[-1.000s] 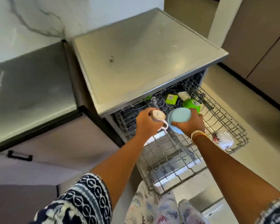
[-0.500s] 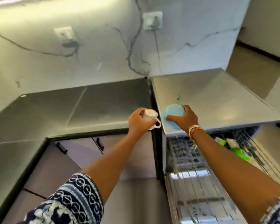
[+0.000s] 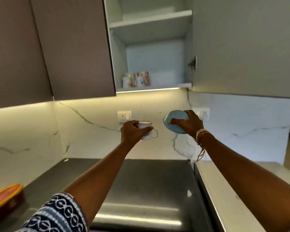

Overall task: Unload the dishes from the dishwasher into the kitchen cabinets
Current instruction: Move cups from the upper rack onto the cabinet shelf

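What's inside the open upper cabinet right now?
The open cabinet holds a few patterned cups at the left of its bottom shelf; the rest of that shelf looks bare. The upper shelf's top is hidden from below.

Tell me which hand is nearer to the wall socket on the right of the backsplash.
Right. The right hand, gripping the blue bowl, overlaps the right wall socket in the image; the left hand, holding the white mug, is well to its left.
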The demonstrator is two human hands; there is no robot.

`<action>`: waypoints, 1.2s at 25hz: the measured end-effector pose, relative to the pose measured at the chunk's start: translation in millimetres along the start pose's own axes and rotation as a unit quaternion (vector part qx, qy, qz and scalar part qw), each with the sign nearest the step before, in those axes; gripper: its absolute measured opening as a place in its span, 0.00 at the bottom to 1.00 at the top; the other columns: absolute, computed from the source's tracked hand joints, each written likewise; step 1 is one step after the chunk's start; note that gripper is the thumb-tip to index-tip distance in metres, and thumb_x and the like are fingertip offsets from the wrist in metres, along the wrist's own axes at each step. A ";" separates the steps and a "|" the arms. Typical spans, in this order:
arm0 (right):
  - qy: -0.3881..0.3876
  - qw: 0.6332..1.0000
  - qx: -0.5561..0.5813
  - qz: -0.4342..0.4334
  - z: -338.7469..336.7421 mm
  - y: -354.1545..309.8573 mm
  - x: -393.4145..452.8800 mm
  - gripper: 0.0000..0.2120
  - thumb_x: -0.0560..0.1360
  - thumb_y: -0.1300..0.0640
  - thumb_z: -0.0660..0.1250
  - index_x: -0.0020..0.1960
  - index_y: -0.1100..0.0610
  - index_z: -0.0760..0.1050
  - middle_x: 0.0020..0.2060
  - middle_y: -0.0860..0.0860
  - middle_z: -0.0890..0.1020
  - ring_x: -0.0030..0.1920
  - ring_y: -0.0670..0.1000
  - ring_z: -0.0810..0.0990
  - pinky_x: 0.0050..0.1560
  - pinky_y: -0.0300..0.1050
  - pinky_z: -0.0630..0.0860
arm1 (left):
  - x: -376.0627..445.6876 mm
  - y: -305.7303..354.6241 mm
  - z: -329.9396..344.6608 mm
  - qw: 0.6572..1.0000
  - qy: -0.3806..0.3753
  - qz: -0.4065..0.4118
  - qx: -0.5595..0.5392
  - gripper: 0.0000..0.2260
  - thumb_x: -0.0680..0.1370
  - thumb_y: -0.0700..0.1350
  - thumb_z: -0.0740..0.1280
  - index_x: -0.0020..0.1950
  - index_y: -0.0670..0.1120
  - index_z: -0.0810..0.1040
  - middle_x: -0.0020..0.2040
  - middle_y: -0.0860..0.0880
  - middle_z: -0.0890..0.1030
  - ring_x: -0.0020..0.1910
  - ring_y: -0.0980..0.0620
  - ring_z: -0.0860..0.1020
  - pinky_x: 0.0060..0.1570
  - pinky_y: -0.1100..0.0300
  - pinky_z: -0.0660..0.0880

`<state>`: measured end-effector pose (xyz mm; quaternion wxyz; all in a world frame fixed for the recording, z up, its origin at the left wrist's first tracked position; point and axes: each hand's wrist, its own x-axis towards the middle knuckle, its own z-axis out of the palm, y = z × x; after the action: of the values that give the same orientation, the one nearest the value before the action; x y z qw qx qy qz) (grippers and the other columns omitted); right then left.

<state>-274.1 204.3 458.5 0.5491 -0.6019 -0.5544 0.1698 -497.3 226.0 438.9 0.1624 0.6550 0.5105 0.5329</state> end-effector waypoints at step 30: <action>0.066 0.996 -0.046 -0.041 31.1 -80.7 381.8 0.41 0.61 0.37 0.74 0.66 0.59 0.66 0.57 0.56 0.75 0.55 0.57 0.75 0.51 0.50 0.75 | 358.8 66.1 116.5 0.986 -0.135 0.041 -0.085 0.11 0.73 0.46 0.74 0.47 0.39 0.78 0.38 0.42 0.79 0.33 0.50 0.77 0.40 0.56 0.77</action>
<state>-213.2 527.5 670.9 0.5623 -0.6134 -0.5485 0.0814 -395.8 538.5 635.7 0.2629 0.7251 0.4098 0.4871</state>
